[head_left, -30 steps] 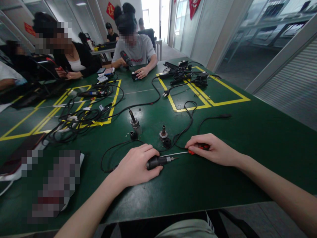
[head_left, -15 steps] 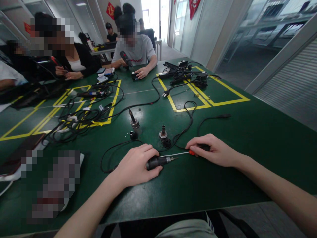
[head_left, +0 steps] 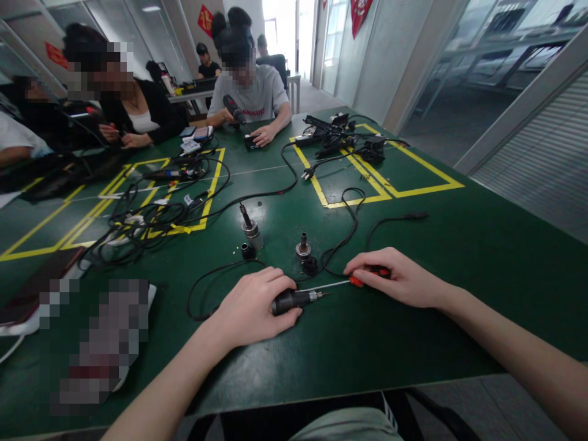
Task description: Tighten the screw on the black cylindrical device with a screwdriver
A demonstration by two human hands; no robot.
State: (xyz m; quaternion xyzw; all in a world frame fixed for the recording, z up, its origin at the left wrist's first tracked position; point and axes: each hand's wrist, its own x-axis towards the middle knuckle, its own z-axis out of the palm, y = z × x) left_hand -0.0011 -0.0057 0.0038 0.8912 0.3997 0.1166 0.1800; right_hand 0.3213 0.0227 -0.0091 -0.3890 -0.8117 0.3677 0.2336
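My left hand (head_left: 261, 304) is wrapped round a black electric screwdriver (head_left: 294, 300), which lies on the green table with its thin metal tip pointing right. In my right hand (head_left: 399, 277), fingers close round the red and black handle of a screwdriver (head_left: 356, 280). Its bright shaft runs left to the black tool; my left fingers hide whether the end touches it. Just beyond stand a metal tool head with a black bit (head_left: 248, 226) and a shorter metal part (head_left: 303, 247). Small black rings (head_left: 248, 251) lie beside them.
Black cables (head_left: 151, 211) tangle on the left; black adapters and cords (head_left: 337, 138) are heaped at the far right. A phone (head_left: 41, 285) and a blurred object (head_left: 103, 343) lie near left. Across the table (head_left: 413, 343), a person (head_left: 250, 92) holds a power drill (head_left: 234, 108).
My right hand has turned the screwdriver slightly, so more red shows on its handle. My left hand and the black tool have stayed in place.
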